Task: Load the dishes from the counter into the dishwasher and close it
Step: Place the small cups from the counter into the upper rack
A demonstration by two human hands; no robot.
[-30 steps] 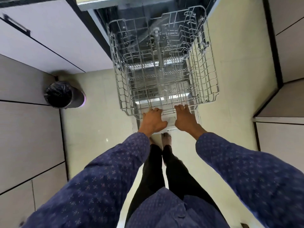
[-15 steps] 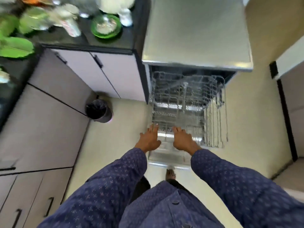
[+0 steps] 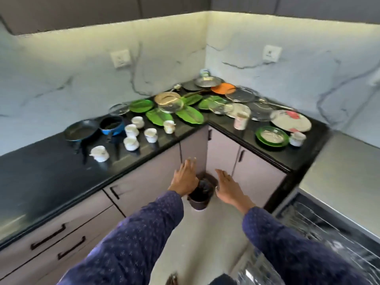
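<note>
Ceramic cups (image 3: pixel 131 136) and glass lids (image 3: pixel 171 103) crowd the far black desk (image 3: pixel 51 175); I judge them fragile and slippery, so I would take a cup around its body. Left hand (image 3: pixel 185 178) and right hand (image 3: pixel 228 187) hover empty, fingers (image 3: pixel 190 163) released, dishwasher rack (image 3: pixel 320 229) open near right.

Both hands (image 3: pixel 207 182) have let go of the dishwasher rack (image 3: pixel 320 227) — now empty, fingers straight, raised toward the counter (image 3: pixel 41 171)

dishes on counter (image 3: pixel 51 173), empty hands outstretched
</note>
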